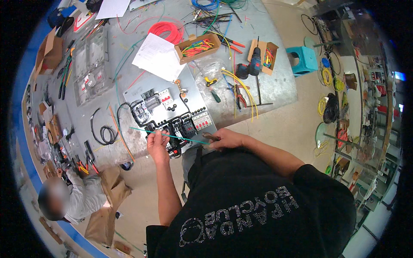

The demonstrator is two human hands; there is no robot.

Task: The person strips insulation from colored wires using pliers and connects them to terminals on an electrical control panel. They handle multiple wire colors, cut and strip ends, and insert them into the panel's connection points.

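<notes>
My left hand [158, 145] pinches a thin green wire [189, 139] between thumb and fingers. The wire stretches across the front of a metal mounting plate [198, 101] fitted with electrical parts. Its right end reaches the dark metal jaws of what look like pliers [210, 136], held closed in my right hand [228, 139]; the handles are hidden in my palm. Under the wire sit black contactors [175, 129] with dark cabling. A row of white breakers with red switches [201, 121] is beside them, and another white breaker [165, 98] stands farther back.
Paper [159, 57] overlaps the plate's far edge. Behind it lie a red wire coil [167, 32] and a carton of coloured sleeves [198, 47]. A cordless drill [254, 64] stands at the right, near yellow wires [245, 92]. Another person [81, 191] works at the left.
</notes>
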